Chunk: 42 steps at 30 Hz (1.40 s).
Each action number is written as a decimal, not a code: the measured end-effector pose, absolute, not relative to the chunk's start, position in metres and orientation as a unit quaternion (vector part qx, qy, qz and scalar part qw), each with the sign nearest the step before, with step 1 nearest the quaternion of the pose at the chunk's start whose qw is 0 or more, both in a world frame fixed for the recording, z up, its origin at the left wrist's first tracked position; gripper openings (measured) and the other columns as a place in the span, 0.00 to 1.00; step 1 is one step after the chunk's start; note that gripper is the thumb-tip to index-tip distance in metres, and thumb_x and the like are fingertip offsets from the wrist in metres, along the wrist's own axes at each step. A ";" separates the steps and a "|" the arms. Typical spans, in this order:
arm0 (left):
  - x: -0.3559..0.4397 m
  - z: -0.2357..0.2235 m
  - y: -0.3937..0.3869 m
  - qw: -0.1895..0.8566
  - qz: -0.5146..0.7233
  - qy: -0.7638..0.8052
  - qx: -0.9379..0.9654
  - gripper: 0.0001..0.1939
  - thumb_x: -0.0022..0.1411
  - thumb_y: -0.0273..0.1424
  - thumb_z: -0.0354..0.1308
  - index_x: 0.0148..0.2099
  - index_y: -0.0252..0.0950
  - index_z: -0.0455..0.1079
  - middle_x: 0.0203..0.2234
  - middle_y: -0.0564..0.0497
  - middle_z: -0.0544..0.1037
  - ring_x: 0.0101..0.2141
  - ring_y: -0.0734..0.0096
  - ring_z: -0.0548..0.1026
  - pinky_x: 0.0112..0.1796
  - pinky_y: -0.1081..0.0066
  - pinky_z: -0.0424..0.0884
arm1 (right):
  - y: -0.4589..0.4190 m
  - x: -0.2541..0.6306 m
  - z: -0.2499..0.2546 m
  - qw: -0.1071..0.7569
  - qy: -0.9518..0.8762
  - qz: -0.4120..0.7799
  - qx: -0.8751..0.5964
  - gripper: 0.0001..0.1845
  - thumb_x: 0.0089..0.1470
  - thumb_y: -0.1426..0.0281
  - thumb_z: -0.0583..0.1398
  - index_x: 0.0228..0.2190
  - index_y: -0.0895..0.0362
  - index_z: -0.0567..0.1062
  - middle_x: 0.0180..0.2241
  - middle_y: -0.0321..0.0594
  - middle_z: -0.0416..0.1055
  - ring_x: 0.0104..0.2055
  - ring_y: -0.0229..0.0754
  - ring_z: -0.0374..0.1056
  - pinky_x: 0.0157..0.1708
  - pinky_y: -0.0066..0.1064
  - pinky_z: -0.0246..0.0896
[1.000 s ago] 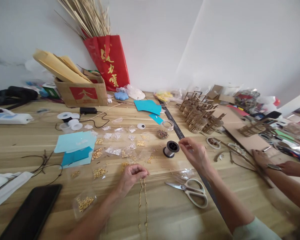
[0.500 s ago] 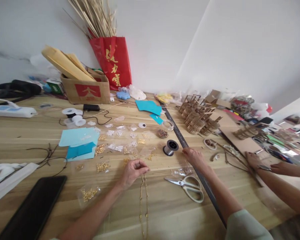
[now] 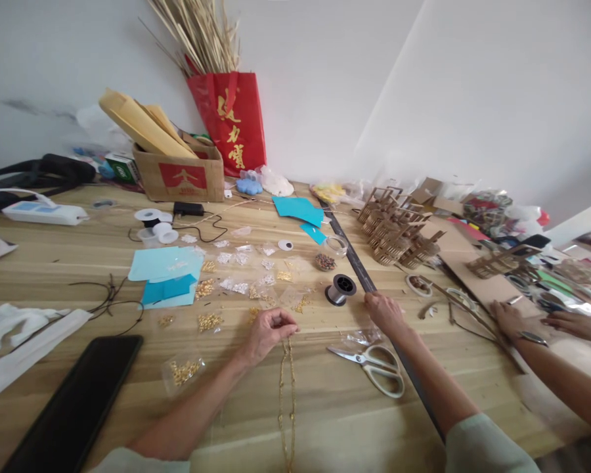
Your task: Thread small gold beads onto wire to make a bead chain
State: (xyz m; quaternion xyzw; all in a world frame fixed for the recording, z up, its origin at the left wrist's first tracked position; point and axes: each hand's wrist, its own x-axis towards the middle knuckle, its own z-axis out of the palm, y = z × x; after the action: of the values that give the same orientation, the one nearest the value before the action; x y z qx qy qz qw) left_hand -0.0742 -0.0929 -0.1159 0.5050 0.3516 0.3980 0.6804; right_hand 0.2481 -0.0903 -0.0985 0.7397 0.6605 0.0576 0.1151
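The thumb and fingertips of my left hand (image 3: 270, 335) pinch the top of a thin gold chain (image 3: 292, 394). Its two strands run down toward the near edge of the view, with small beads along them. My right hand (image 3: 388, 316) rests over a long dark strip (image 3: 354, 259), its fingers curled together; what they hold, if anything, is hidden. White-handled scissors (image 3: 384, 371) lie between my forearms, partly open. Beyond my right hand stands a spool of silvery wire (image 3: 339, 290). Small bags of gold findings (image 3: 210, 322) and silvery pieces (image 3: 234, 286) are spread beyond my left hand.
A black phone (image 3: 76, 404) lies at the left, below blue cards (image 3: 162, 263). At the back stand a cardboard box (image 3: 177, 174) and a red bag (image 3: 236, 125). Small woven baskets (image 3: 398, 226) sit at the right, near another person's hands (image 3: 509, 320).
The view has turned slightly left, so most things appear shifted right. My left hand keeps its pinch on the chain. My right hand stays by the dark strip.
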 end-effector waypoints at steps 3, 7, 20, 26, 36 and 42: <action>-0.074 -0.118 -0.092 0.674 0.398 0.350 0.514 0.09 0.45 0.31 0.67 0.27 0.31 0.72 0.22 0.51 0.78 0.25 0.73 0.73 0.30 0.73 0.68 | -0.091 0.248 -0.100 0.104 0.665 0.063 0.737 0.12 0.60 0.77 0.49 0.33 0.59 0.72 0.35 0.50 0.73 0.34 0.45 0.71 0.29 0.30 0.56; -0.074 -0.119 -0.092 0.666 0.398 0.354 0.522 0.09 0.46 0.31 0.66 0.27 0.32 0.72 0.22 0.51 0.78 0.25 0.73 0.73 0.30 0.73 0.68 | -0.093 0.248 -0.099 0.075 0.664 0.078 0.740 0.11 0.60 0.76 0.50 0.33 0.59 0.72 0.34 0.48 0.73 0.33 0.45 0.72 0.28 0.29 0.56; -0.072 -0.120 -0.093 0.661 0.410 0.327 0.538 0.10 0.47 0.33 0.66 0.28 0.32 0.72 0.23 0.52 0.76 0.26 0.74 0.72 0.30 0.74 0.66 | -0.129 0.142 -0.046 -0.329 0.816 -0.052 0.472 0.04 0.61 0.72 0.52 0.35 0.55 0.67 0.33 0.41 0.68 0.34 0.40 0.67 0.32 0.29 0.64; -0.072 -0.122 -0.091 0.671 0.442 0.283 0.524 0.13 0.46 0.35 0.68 0.29 0.30 0.72 0.22 0.54 0.73 0.25 0.76 0.69 0.28 0.76 0.63 | -0.129 0.082 -0.079 -0.328 0.854 -0.063 0.399 0.06 0.61 0.75 0.50 0.38 0.56 0.66 0.34 0.44 0.68 0.35 0.42 0.66 0.34 0.33 0.63; -0.078 -0.120 -0.090 0.702 0.436 0.294 0.481 0.14 0.43 0.34 0.70 0.33 0.31 0.77 0.25 0.50 0.78 0.26 0.73 0.72 0.31 0.73 0.67 | -0.125 0.078 -0.115 -0.477 0.774 -0.077 0.408 0.08 0.59 0.75 0.53 0.40 0.55 0.69 0.39 0.46 0.64 0.43 0.47 0.64 0.43 0.44 0.65; -0.077 -0.119 -0.089 0.717 0.429 0.295 0.464 0.12 0.44 0.33 0.69 0.32 0.30 0.78 0.23 0.50 0.79 0.24 0.74 0.70 0.30 0.73 0.66 | -0.124 0.081 -0.119 -0.474 0.768 -0.101 0.419 0.08 0.60 0.74 0.52 0.40 0.54 0.69 0.39 0.45 0.64 0.43 0.46 0.64 0.43 0.44 0.65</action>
State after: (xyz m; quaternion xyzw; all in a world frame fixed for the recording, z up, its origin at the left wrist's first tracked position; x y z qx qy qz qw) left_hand -0.0766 -0.0893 -0.1186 0.4644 0.2945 0.4288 0.7168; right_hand 0.0811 -0.1237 -0.1193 0.4194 0.7678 -0.1015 -0.4735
